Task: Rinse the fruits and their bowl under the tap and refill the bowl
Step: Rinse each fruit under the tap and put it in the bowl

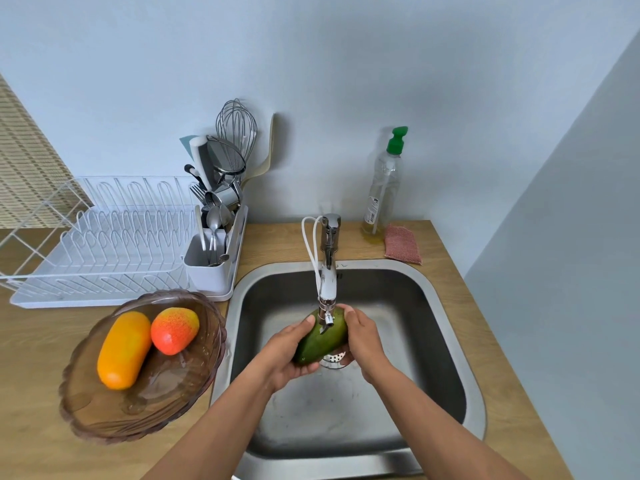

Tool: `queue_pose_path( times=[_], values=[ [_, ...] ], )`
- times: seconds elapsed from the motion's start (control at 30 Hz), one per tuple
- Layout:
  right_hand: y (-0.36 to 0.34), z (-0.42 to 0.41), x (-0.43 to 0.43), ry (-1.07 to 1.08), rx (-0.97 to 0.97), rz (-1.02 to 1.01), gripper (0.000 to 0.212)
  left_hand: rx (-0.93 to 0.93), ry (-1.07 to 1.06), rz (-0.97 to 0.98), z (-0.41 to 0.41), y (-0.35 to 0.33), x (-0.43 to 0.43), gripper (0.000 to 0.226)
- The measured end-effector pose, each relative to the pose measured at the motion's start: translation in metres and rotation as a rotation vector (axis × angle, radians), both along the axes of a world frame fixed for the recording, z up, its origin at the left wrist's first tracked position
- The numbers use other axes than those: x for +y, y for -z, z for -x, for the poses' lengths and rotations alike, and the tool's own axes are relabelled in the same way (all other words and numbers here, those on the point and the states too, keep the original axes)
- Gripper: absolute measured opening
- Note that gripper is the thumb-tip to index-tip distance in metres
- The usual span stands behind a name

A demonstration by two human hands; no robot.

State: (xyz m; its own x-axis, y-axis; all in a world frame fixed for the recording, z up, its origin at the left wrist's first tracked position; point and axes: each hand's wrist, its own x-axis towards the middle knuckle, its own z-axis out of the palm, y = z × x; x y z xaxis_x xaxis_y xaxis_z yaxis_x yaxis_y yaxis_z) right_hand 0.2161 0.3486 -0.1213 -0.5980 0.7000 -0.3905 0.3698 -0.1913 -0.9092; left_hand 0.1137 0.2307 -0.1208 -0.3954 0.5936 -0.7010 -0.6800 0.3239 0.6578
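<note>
A green mango (320, 341) is held over the steel sink (446, 327), right under the spout of the chrome tap (328, 271). My left hand (287, 351) cups it from below and the left, fingers curled round it. My right hand (362, 336) grips its right end. A brown glass bowl (104, 414) stands on the wooden counter left of the sink. In it lie an orange fruit (123, 349) and a red-and-yellow mango (175, 330). I cannot tell whether water runs.
A white dish rack (104, 251) with a cutlery holder (211, 268) full of utensils stands behind the bowl. A soap bottle with a green pump (384, 188) and a pink sponge cloth (402, 243) sit behind the sink. The drain strainer (335, 359) shows below the mango.
</note>
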Motion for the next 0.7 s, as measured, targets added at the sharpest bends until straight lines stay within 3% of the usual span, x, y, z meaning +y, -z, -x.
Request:
queue_pose_path(
  times=[0.13, 0.27, 0.4, 0.53, 0.7],
  values=[
    [-0.005, -0.002, 0.000, -0.059, -0.072, -0.017, 0.026, 0.068, -0.067, -0.008, 0.003, 0.009, -0.003, 0.044],
    [-0.003, 0.003, -0.002, -0.141, -0.207, -0.045, 0.038, 0.162, -0.088, 0.003, -0.001, 0.011, -0.003, 0.054],
    [0.001, 0.006, 0.001, -0.093, -0.219, 0.114, 0.047, 0.296, -0.044, -0.037, -0.004, 0.007, -0.004, 0.054],
    [0.000, 0.008, 0.001, -0.064, -0.268, 0.243, 0.057, 0.318, -0.005, -0.108, -0.009, 0.005, -0.007, 0.062],
    [0.000, 0.006, 0.001, -0.043, -0.210, 0.144, 0.048, 0.224, -0.006, -0.125, -0.009, 0.006, -0.011, 0.042]
  ],
)
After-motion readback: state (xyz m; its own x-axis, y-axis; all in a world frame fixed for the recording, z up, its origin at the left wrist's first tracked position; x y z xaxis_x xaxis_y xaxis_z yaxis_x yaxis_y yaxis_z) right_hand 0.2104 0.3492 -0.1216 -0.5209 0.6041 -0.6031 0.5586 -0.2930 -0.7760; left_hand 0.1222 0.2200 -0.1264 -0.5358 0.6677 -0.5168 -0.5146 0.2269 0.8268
